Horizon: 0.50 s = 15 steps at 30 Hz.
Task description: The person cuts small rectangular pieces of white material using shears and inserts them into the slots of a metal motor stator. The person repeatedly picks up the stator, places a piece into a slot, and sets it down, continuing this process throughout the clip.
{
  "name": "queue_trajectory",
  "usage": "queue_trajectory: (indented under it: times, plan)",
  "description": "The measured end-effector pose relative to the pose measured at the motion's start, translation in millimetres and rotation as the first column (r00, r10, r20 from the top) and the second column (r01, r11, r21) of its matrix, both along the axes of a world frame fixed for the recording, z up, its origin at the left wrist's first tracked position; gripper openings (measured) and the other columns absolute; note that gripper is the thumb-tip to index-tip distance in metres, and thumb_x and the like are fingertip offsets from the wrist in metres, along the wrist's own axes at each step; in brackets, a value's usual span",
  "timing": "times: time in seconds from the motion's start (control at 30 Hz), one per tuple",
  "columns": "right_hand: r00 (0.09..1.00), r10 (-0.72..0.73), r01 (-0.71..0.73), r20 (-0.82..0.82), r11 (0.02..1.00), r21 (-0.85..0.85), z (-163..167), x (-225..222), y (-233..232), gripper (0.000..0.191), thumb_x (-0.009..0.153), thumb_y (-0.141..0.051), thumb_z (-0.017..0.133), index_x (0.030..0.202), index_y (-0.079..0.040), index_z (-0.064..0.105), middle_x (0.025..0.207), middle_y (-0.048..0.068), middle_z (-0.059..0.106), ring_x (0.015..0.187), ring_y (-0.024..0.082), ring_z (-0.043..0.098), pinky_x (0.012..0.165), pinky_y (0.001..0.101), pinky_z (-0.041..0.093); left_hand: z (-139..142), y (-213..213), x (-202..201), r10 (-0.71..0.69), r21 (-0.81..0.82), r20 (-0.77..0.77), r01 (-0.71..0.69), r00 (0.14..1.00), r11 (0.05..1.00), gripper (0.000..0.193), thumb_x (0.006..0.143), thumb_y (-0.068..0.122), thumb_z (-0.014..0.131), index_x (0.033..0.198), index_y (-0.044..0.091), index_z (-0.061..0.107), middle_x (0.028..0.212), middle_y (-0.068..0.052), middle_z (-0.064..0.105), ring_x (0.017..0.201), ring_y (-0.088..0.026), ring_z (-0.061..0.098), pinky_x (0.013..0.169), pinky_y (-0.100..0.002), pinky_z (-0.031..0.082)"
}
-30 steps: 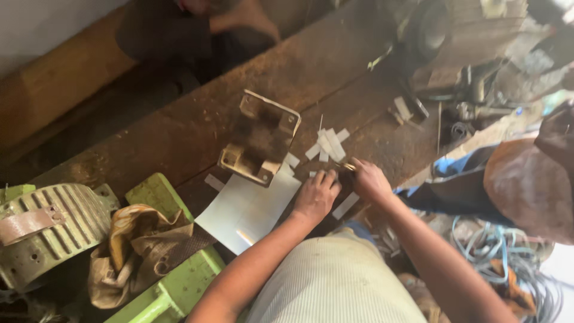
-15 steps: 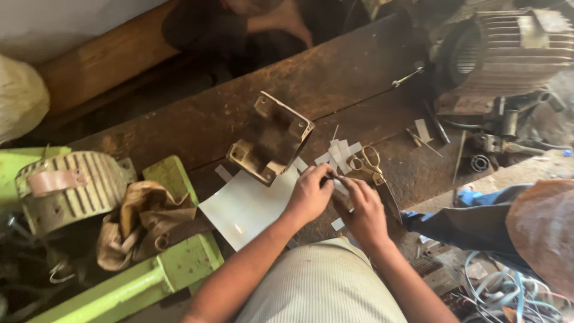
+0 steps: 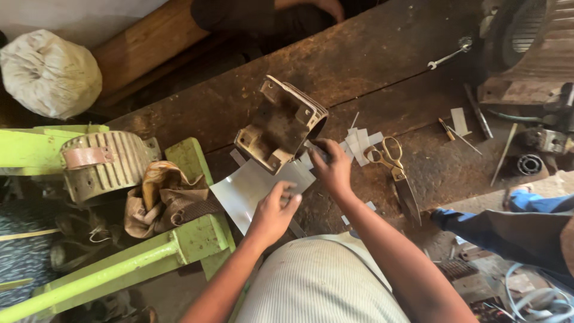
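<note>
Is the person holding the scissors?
No, the scissors lie on the bench, just beside the right hand, which touches the motor shell.

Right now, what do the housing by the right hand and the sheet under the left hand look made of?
Housing: probably cast metal, dull grey-brown, with ribbed walls and grime. Sheet: thin, pale and smooth with a slight sheen, maybe insulating paper or plastic film; the picture cannot settle which.

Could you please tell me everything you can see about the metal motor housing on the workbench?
The motor housing is a worn, grimy grey metal casting, ribbed along one curved side, with a flat footed base and bolt lugs at the corners. It stands tipped up on the wooden workbench, base facing the camera, its lower edge over the pale sheet. The right hand touches its lower right edge; the left hand rests on the sheet just below it.
</note>
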State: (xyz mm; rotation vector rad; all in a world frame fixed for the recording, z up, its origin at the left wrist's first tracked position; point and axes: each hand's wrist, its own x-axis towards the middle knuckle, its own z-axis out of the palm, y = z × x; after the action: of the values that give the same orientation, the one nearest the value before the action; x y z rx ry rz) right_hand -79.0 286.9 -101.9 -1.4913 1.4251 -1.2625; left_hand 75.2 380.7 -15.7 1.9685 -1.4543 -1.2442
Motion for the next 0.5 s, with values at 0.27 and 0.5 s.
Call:
queue_trajectory:
  times: [0.27,0.5]
  plan:
    - [0.99,-0.138,0.138,0.007,0.99,-0.015,-23,31,-4,0.018,0.09,-0.007,0.071,0.108,-0.003,0.07,0.097,0.014,0.067,0.09,0.034,0.068,0.078,0.0389,0.053,-2,22,30,0.099,0.106,0.047,-0.104,0.994,0.989,0.038,0.095,0.031,0.065,0.126,0.01,0.061,0.107,-0.01,0.074,0.09,-0.023,0.074,0.078,-0.037,0.06]
    - [0.991,-0.133,0.133,-0.016,0.99,0.036,-31,37,-4,0.017,0.089,-0.006,0.071,0.106,-0.002,0.069,0.097,0.016,0.066,0.091,0.036,0.067,0.078,0.041,0.052,-7,16,33,0.069,0.137,0.066,-0.078,0.995,0.987,0.04,0.094,0.031,0.065,0.127,0.009,0.059,0.11,-0.009,0.074,0.091,-0.023,0.074,0.079,-0.037,0.059]
